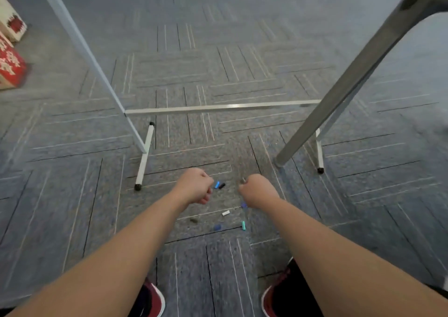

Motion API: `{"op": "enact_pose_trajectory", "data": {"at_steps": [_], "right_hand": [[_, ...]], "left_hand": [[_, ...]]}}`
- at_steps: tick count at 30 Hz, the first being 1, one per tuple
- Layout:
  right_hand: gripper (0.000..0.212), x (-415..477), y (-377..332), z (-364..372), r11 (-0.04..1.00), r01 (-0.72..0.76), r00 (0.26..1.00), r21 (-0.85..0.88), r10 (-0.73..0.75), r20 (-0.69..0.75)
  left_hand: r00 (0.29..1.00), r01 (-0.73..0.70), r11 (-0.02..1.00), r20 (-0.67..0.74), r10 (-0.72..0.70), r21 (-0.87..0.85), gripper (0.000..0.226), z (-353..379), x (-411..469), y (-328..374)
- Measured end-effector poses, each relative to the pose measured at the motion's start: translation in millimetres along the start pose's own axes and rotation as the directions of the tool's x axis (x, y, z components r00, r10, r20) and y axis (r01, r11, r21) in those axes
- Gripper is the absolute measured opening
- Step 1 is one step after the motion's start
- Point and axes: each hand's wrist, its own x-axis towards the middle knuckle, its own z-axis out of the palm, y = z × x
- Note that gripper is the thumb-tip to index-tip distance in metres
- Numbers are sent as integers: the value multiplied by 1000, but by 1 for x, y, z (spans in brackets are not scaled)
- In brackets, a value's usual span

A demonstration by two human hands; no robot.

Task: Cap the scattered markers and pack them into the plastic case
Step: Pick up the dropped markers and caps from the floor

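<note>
Grey carpet (pixel 218 74) lies open between white frame foot (pixel 144 156) and slanted table leg (pixel 339 93). Left hand (pixel 194 185), right hand (pixel 259 190): both fists curled (held contents can't tell). Blue cap (pixel 217 185), black cap (pixel 222 185) lie between them, untouched; white cap (pixel 226 213), teal cap (pixel 243 225) nearer the person.

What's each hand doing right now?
Left hand: fingers curled; contents hidden, cannot tell.
Right hand: curled round what looks like a thin marker, grey end poking out.

marker caps (pixel 226 213) | small, apparently loose (blue, black, white, teal) | scattered flat on carpet (pixel 194 268)
</note>
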Motion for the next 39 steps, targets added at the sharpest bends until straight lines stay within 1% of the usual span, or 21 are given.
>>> {"op": "enact_pose_trajectory", "data": {"at_steps": [2, 4, 7, 10, 14, 16, 19, 22, 23, 26, 31, 33, 36, 39], "right_hand": [[19, 29, 14, 24, 1000, -24, 999, -16, 24, 31], [16, 58, 31, 49, 999, -44, 997, -26, 46, 58], [14, 92, 56, 85, 995, -85, 987, -59, 92, 130], [11, 118, 81, 122, 982, -127, 969, -141, 153, 193], [13, 143, 104, 163, 942, -171, 932, -287, 250, 263], [18, 153, 112, 177, 923, -197, 929, -331, 283, 238], [25, 164, 121, 195, 903, -238, 942, -358, 304, 141], [35, 173, 129, 206, 891, -260, 944, -373, 315, 94], [36, 175, 130, 208, 888, -258, 946, -381, 313, 89], [29, 180, 129, 213, 880, -228, 955, -417, 286, 81], [25, 184, 128, 217, 853, -164, 965, -495, 242, 97], [27, 183, 124, 218, 861, -146, 974, -488, 213, 84], [31, 185, 113, 219, 918, -88, 991, -386, 121, 61], [31, 187, 101, 217, 944, 3, 996, -331, 28, 90]], "left_hand": [[999, 19, 999, 31, -21, 45, 19, 18, 34, -23], [997, 45, 994, 55, -50, 98, 21, 37, 65, -48], [992, 81, 970, 72, -100, 229, 22, 64, 105, -88], [985, 81, 929, 116, -131, 362, 15, 90, 136, -123], [974, 52, 858, 165, -157, 511, 12, 116, 167, -157], [967, 32, 822, 190, -169, 569, 11, 126, 182, -171], [962, -14, 777, 222, -162, 629, 11, 138, 198, -191], [962, -86, 706, 244, -125, 703, 20, 148, 205, -206], [966, -114, 682, 242, -95, 722, 19, 150, 206, -210], [975, -173, 629, 221, 3, 758, 14, 158, 205, -217], [975, -217, 596, 207, 85, 773, 12, 167, 206, -225], [974, -222, 606, 200, 105, 764, 13, 169, 206, -226], [986, -157, 665, 153, 65, 731, 16, 164, 206, -221], [987, -151, 692, 146, 66, 706, 28, 152, 203, -218]]}}
